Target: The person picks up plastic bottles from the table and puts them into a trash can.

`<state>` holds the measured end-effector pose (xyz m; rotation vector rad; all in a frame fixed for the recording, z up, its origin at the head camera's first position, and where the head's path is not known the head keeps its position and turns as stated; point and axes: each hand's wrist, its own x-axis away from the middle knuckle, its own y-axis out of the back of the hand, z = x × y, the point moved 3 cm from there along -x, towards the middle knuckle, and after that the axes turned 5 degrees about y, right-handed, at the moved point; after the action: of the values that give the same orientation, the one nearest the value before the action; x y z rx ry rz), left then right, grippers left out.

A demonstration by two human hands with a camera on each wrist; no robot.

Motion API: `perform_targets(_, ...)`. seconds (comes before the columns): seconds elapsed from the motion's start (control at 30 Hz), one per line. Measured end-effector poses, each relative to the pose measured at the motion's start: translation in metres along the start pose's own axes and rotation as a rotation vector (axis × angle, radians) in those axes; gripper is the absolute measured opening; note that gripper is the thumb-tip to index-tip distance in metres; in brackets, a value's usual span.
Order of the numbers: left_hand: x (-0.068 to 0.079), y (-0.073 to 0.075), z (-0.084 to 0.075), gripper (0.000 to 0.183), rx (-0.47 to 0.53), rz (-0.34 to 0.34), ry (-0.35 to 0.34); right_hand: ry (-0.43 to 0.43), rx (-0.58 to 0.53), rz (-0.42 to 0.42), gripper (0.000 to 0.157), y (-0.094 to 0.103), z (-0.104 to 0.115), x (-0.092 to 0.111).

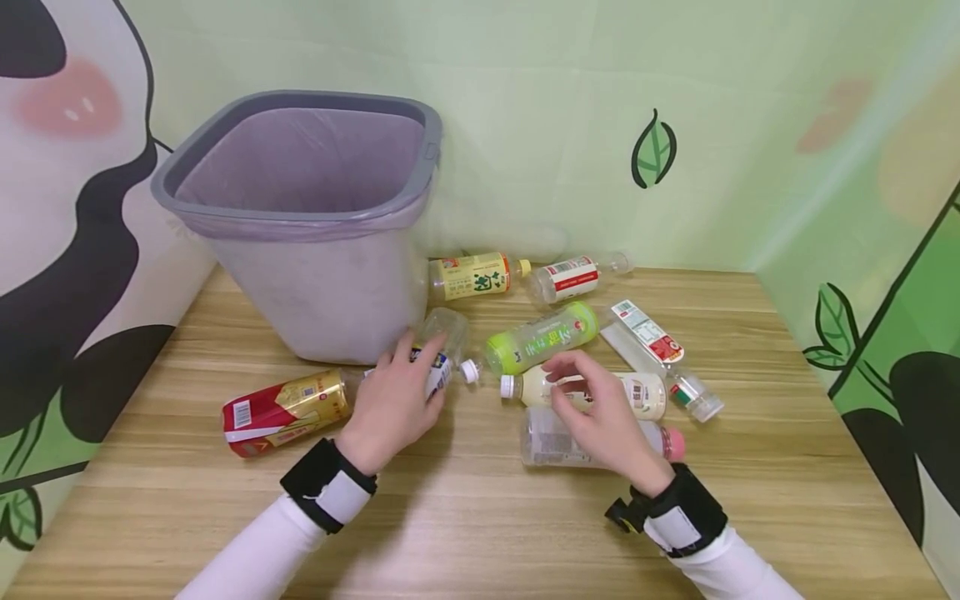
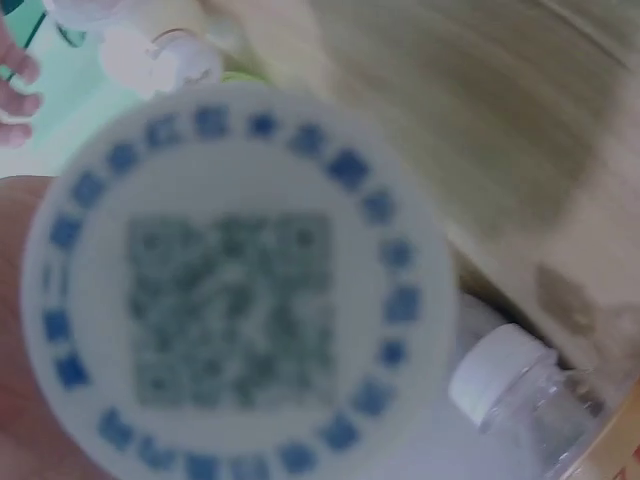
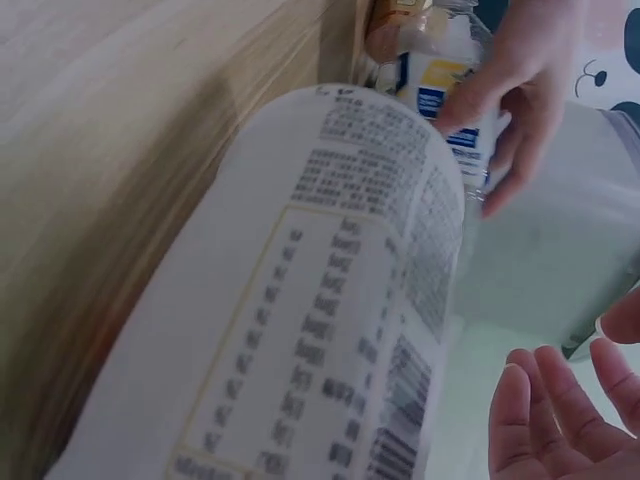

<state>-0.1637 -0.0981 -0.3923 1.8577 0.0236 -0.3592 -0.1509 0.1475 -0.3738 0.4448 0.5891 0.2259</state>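
Wood-grained tabletop (image 1: 465, 533), rounded plastic bottles (image 1: 544, 337)

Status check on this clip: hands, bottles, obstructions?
Left hand gripping blue-labelled bottle near bin. Right hand empty above cream bottle. Closest clutter: green bottle, pink-capped bottle, flanking the cream one.

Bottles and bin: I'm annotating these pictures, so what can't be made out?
Bin floor: head view, hidden by its front wall.
Blue-labelled bottle: head view, partly covered by the left hand.
Round code: left wrist view, too blurred to read.
White bottle: right wrist view, near end cut off by the bottom edge.
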Motion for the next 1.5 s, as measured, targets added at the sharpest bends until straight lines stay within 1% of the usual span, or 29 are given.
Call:
perform_targets(0.13,-0.001,0.01,-0.003,0.072,0.082,0.014,-0.017,-0.022,0.02,0.014,0.026,0.002,0.021,-0.005)
perform_targets(0.2,-0.002,0.012,-0.005,0.071,0.142,0.021,-0.029,-0.011,0.033,0.017,0.027,0.001,0.024,-0.006)
perform_targets(0.3,-0.004,0.017,-0.009,0.07,0.219,0.016,-0.051,0.025,0.072,0.016,0.03,-0.002,0.016,-0.005)
perform_targets(0.37,-0.004,0.021,-0.012,0.07,0.253,0.009,-0.067,0.054,0.101,0.018,0.032,-0.005,0.009,-0.004)
perform_targets(0.47,-0.005,0.03,-0.017,0.069,0.275,-0.001,-0.084,0.078,0.124,0.016,0.034,-0.007,0.0,-0.003)
perform_targets(0.57,-0.007,0.043,-0.022,0.068,0.279,-0.012,-0.103,0.092,0.133,0.009,0.033,-0.008,-0.003,-0.003)
perform_targets(0.77,-0.015,0.075,-0.028,0.068,0.259,-0.056,-0.155,0.111,0.167,0.006,0.031,-0.009,0.0,-0.004)
perform_targets(1.17,-0.035,0.15,-0.039,0.066,0.248,-0.164,-0.241,0.131,0.175,0.001,0.033,-0.01,0.005,-0.007)
perform_targets(1.33,-0.045,0.179,-0.043,0.068,0.253,-0.199,-0.263,0.146,0.159,0.0,0.034,-0.01,0.008,-0.007)
perform_targets(1.5,-0.056,0.204,-0.046,0.068,0.255,-0.219,-0.254,0.132,0.148,0.004,0.035,-0.011,0.01,-0.008)
